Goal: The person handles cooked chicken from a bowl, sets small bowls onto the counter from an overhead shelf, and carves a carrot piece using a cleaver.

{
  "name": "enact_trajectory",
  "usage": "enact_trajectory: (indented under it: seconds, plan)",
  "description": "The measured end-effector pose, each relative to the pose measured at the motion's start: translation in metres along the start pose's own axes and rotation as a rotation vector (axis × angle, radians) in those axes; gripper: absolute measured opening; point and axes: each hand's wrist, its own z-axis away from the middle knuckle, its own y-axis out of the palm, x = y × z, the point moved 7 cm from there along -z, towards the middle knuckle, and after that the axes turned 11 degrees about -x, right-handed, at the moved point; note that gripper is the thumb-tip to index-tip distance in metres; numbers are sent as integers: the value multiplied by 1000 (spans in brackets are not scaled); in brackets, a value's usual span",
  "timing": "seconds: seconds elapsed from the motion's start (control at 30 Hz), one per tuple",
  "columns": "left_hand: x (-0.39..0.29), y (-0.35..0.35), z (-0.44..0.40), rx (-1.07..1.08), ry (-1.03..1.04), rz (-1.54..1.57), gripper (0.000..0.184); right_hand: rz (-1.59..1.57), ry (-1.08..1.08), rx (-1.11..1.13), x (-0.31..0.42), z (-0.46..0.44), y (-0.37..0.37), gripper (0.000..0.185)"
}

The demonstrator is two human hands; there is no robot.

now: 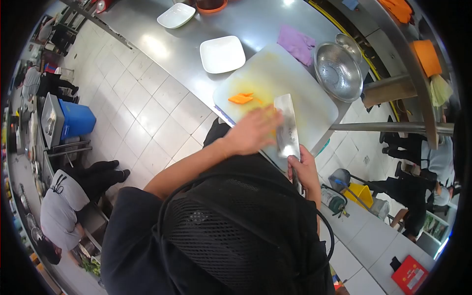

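Note:
My right hand (306, 169) is closed round the handle of a cleaver (286, 125). Its broad steel blade lies over the white cutting board (314, 105), pointing away from me. Close to the blade's left side, my left hand (255, 130) is slightly blurred, with its fingers stretched out over the board. Whether they touch the blade, I cannot tell. Beyond the left hand, a few orange vegetable pieces (241, 98), perhaps carrot, lie on the board. Some orange bits show around the fingertips, and yellow-orange stains mark the surface.
Left of the board stands a square white dish (222, 54), with another white dish (176, 15) farther off. A purple cloth (296, 44) and a metal colander (338, 71) sit at the board's far right. People work on both sides; one bends over the left counter (66, 206).

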Motion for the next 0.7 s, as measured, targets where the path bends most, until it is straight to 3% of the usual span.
enact_trajectory:
  seconds: [0.13, 0.37, 0.47, 0.53, 0.6, 0.67, 0.7]
  plan:
    - [9, 33, 2, 192, 48, -146, 95, 24, 32, 46, 10, 9, -5, 32]
    - [19, 47, 15, 299, -5, -157, 90, -7, 48, -54, 11, 48, -33, 34]
    - [14, 18, 2, 123, 53, 12, 76, -16, 10, -143, 8, 52, -35, 34]
    - [54, -6, 3, -231, -247, 205, 50, 73, 9, -246, 6, 51, -33, 36]
    - [86, -39, 6, -567, -381, 73, 28, 99, -10, -242, 10, 52, -24, 36]
    - [124, -45, 20, -568, -577, 15, 23, 23, -48, -206, 9, 50, -14, 37]
    - [129, -48, 23, -568, -580, 15, 23, 25, -46, -206, 12, 49, -10, 37]
